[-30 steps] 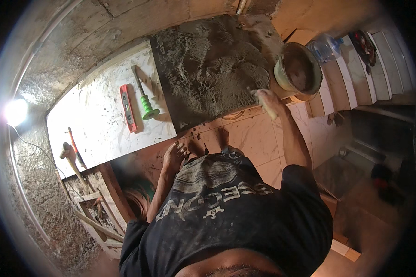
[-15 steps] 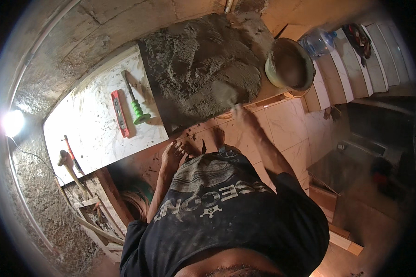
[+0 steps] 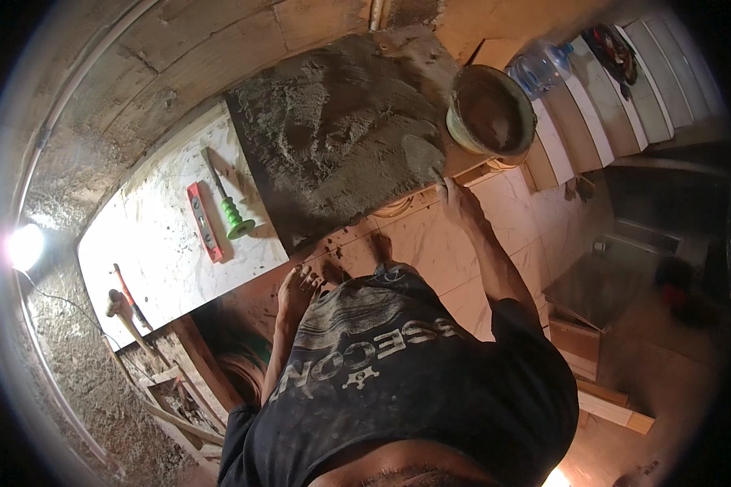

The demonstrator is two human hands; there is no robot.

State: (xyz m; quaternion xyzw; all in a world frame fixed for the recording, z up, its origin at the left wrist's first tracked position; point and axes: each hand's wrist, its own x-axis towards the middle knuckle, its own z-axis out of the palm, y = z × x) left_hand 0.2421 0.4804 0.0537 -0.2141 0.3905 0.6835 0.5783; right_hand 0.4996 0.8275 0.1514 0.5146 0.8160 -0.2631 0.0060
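My right hand [image 3: 460,200] is closed on the handle of a trowel. The trowel's mortar-coated blade [image 3: 422,156] rests on the wet grey mortar [image 3: 341,130] near its right front edge. The mortar is spread unevenly over the countertop, with ridges and smoother patches. My left hand [image 3: 300,284] hangs in front of the counter edge, its fingers slightly apart and nothing seen in them. Just right of the trowel stands a bucket [image 3: 455,122] with grey mix inside.
White marbled tile [image 3: 150,235] left of the mortar carries a red spirit level [image 3: 204,221], a green-handled chisel [image 3: 226,195] and a hammer [image 3: 126,312]. A clear plastic bottle [image 3: 540,69] lies by the leaning tiles [image 3: 577,114]. A bright lamp [image 3: 26,247] shines at left.
My right hand has drawn the trowel rightward over the mortar, toward the bucket. The view has shifted slightly. My left hand stays near the counter edge.
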